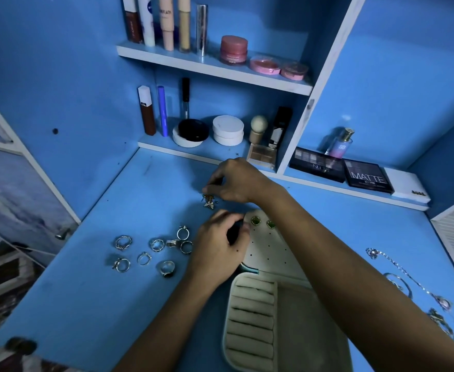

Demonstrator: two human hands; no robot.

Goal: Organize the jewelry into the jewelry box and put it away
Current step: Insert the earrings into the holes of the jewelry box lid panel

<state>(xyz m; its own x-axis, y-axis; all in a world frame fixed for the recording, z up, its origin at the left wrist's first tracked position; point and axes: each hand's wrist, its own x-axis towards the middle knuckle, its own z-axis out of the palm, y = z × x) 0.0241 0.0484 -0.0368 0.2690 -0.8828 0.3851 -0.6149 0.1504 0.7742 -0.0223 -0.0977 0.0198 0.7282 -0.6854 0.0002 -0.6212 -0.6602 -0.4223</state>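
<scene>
**Earrings going onto the lid panel, rings still waiting**

I have the jewelry box (274, 312) lying open on the blue desk (86, 304) in front of me. Its pale lid panel (271, 248) already carries two green earrings (262, 222) along the top edge. My left hand (217, 245) has its fingers curled at the panel's left edge, steadying it by the look of it; whether they also pinch something small I cannot tell. My right hand (236, 181) reaches across above the box, thumb and fingers pinched together over a gold earring (209, 202) on the desk, touching it or just about to.

I judge I am midway through the earrings. Next I need to lift that gold piece cleanly and line its post up with one of the tiny holes.

The rings (153, 251) lie in a loose group to my left, the necklaces and bracelets (408, 285) well apart on my right, all still out. The padded ring rolls (250, 315) hold nothing. My right forearm covers much of the box's right side, and the chains blur near the edge.
</scene>
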